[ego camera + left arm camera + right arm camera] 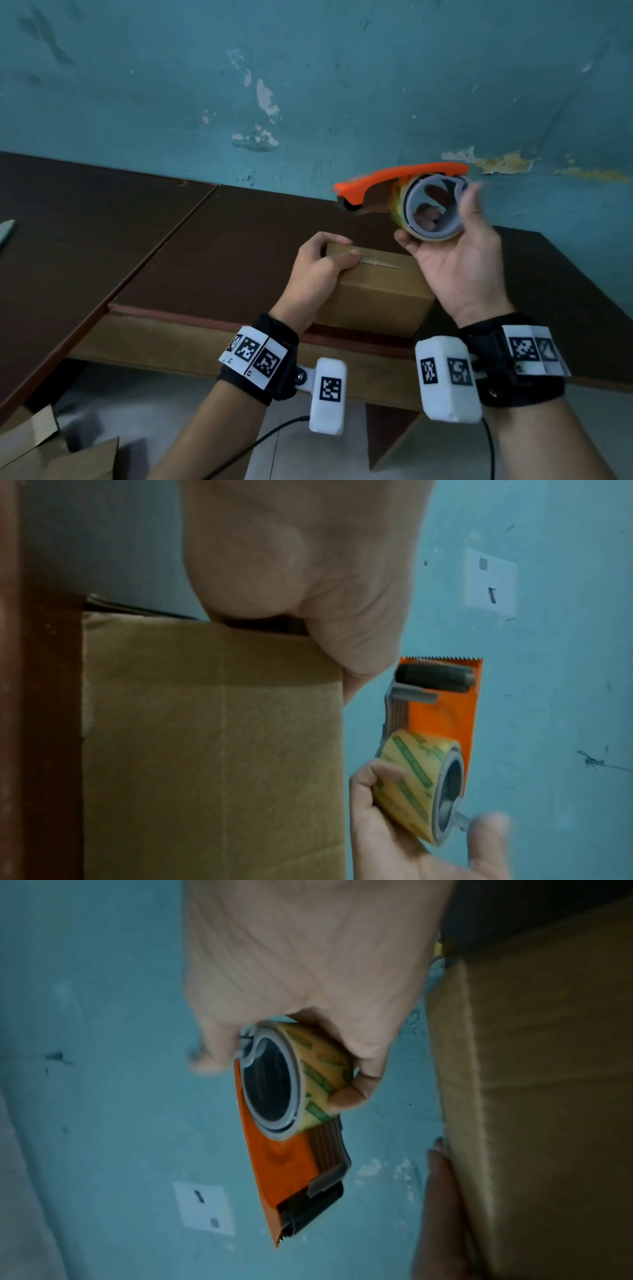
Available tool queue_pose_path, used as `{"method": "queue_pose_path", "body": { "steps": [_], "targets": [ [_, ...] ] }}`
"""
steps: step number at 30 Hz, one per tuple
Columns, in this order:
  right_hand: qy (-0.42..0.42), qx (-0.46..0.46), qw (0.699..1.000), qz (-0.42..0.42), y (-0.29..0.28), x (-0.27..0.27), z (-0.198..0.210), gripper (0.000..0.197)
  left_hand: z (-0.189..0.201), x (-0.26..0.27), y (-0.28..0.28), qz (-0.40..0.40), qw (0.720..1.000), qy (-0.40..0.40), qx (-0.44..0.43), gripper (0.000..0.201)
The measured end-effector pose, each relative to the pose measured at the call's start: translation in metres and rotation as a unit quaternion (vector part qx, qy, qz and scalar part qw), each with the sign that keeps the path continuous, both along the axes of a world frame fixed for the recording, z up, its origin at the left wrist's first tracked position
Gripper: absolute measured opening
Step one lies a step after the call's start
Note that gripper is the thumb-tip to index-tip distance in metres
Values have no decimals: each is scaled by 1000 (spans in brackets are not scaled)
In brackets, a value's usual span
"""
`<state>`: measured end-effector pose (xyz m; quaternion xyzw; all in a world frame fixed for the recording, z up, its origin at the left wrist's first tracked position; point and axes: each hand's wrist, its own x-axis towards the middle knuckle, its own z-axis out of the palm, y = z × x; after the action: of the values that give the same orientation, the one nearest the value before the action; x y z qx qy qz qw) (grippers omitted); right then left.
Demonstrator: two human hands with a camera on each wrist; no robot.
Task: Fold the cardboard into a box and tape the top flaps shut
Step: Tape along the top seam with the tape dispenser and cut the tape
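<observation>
Head view: cardboard box [376, 291] sits at the near edge of the dark tabletop [222, 240], top flaps down. Left hand [320, 263] curls over its left end. Right hand [455, 270] grips the tape dispenser [407, 198], raised above the box.

Left wrist: palm [308, 574] on the box [212, 750]; serrated orange dispenser [441, 718] alongside.

Right wrist: thumb [359, 1088] and fingers clasp the tape roll [315, 1074].

Left hand [308, 569]: rests on the cardboard box's [212, 750] top edge.
Right hand [404, 840]: grips the tape dispenser [441, 718] by its roll.
Backdrop: blue wall [565, 723].
</observation>
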<state>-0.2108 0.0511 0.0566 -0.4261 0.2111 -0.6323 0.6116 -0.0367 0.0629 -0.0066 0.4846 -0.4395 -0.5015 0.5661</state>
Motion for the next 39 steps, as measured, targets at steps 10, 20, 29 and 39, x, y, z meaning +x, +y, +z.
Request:
{"method": "queue_pose_path", "body": {
  "steps": [10, 20, 29, 39],
  "targets": [
    [59, -5, 998, -11, -18, 10, -22, 45, -1, 11, -3, -52, 992, 113, 18, 36],
    [117, -25, 993, -19, -12, 13, -23, 45, 15, 74, -5, -73, 997, 23, -10, 62],
    [165, -25, 986, -22, -9, 20, -23, 38, 18, 75, 4, -140, 966, 210, 48, 52],
    [155, -17, 988, -3, -6, 19, -20, 40, 15, 72, 6, -148, 920, 349, 102, 27]
  ]
}}
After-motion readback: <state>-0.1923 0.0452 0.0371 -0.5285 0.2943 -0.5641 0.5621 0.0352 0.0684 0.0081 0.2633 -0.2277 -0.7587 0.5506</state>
